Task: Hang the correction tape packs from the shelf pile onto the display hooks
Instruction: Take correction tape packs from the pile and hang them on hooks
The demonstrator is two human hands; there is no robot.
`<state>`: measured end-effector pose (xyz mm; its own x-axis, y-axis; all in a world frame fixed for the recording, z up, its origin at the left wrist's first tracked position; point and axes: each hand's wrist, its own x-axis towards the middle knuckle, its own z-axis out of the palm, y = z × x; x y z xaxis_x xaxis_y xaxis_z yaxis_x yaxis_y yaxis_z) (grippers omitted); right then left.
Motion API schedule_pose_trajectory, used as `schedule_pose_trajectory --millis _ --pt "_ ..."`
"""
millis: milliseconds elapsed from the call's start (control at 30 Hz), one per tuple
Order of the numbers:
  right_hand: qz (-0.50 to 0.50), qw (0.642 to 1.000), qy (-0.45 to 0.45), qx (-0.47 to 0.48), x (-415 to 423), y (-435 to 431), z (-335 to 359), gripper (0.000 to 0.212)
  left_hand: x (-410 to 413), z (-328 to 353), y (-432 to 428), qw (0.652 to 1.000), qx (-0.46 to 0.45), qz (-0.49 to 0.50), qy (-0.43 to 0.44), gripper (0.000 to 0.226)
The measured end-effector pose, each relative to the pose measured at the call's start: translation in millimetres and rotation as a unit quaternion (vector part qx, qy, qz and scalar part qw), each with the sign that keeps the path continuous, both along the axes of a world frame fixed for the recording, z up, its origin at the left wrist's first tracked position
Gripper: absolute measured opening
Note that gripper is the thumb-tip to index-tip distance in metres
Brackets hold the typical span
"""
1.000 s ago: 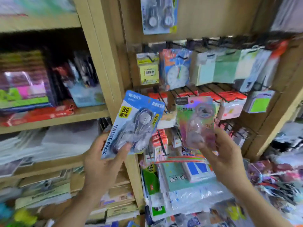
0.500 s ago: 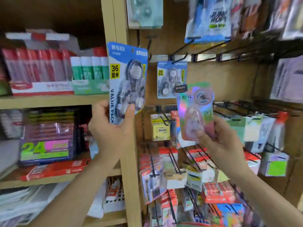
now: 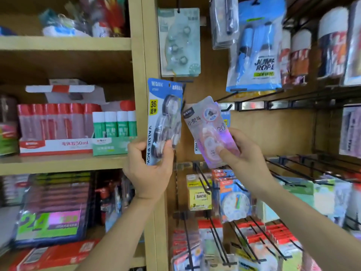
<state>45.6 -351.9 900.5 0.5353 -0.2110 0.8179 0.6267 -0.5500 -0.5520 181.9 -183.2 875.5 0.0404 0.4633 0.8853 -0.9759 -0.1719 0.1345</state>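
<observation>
While each hand grips an unhung correction tape pack, left hand (image 3: 150, 173) the blue value pack (image 3: 164, 120), right hand (image 3: 246, 159) the pink pack (image 3: 209, 130), both near the display hooks (image 3: 226, 108), hanging remains.

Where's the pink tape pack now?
Head view, centre: the pink pack, tilted, in the right hand, just right of the blue value pack.

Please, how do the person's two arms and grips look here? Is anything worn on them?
Both arms are bare as far as the picture shows them: there is no sleeve on the left forearm or the right forearm. The left grip and the right grip are bare hands, with no glove, ring, watch or bracelet in view.
</observation>
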Motion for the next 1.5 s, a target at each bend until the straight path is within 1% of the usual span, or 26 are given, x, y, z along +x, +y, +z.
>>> schedule_pose_trajectory --millis 100,200,333,467,533,633,733,867,1100,1167,1300,1367,1433,1500 --pt "0.008 1.000 -0.010 -0.003 2.9 -1.6 0.3 0.028 0.8 -2.2 1.7 1.000 -0.005 -0.008 -0.007 0.036" --pt "0.023 1.000 -0.008 0.019 5.2 -0.7 4.0 0.027 0.0 -3.2 2.7 1.000 -0.009 -0.010 -0.002 0.036" --pt "0.044 0.999 -0.008 0.028 6.8 -0.4 11.6 0.032 -0.2 -4.0 4.0 1.000 -0.014 -0.014 0.016 0.034" --pt "0.046 0.999 -0.020 0.006 1.5 3.5 13.6 0.020 -6.0 -2.8 3.9 1.000 -0.014 -0.011 0.003 0.033" --pt "0.027 0.999 -0.016 -0.003 0.0 4.2 14.5 0.017 -6.6 -2.3 3.7 1.000 -0.006 -0.006 -0.007 0.033" --pt "0.000 1.000 0.015 -0.011 6.3 -0.4 18.2 0.020 -3.9 -2.2 3.7 1.000 0.004 -0.006 0.015 0.035" --pt "0.003 0.999 0.052 -0.012 14.6 -5.2 21.2 0.022 -5.9 -1.9 5.3 0.998 -0.010 -0.018 0.052 0.035" --pt "0.000 0.998 0.066 -0.011 21.1 -7.6 24.2 0.025 -4.0 -4.3 10.3 0.999 0.003 0.006 0.041 0.036" --pt "0.041 0.993 0.090 0.070 29.6 -5.4 19.2 0.024 -0.3 -9.7 7.1 1.000 -0.010 0.013 0.025 0.036" --pt "0.041 0.994 0.079 0.060 29.4 -2.8 17.2 0.028 0.6 -10.0 7.8 1.000 -0.013 0.012 0.024 0.036" --pt "-0.038 0.999 0.009 -0.019 21.2 -1.9 15.2 0.057 2.4 -11.3 8.4 0.999 -0.016 0.011 0.027 0.037" --pt "-0.010 1.000 0.018 -0.016 21.1 -4.7 19.0 0.053 3.4 -12.6 8.2 0.999 -0.021 0.019 0.028 0.038" --pt "0.015 0.998 0.062 0.020 26.0 -10.3 22.6 0.045 3.6 -13.4 8.4 0.999 -0.026 0.016 0.029 0.039" --pt "0.010 0.995 0.091 0.046 31.1 -14.7 25.6 0.041 3.2 -13.5 8.3 0.999 -0.029 0.013 0.028 0.039"
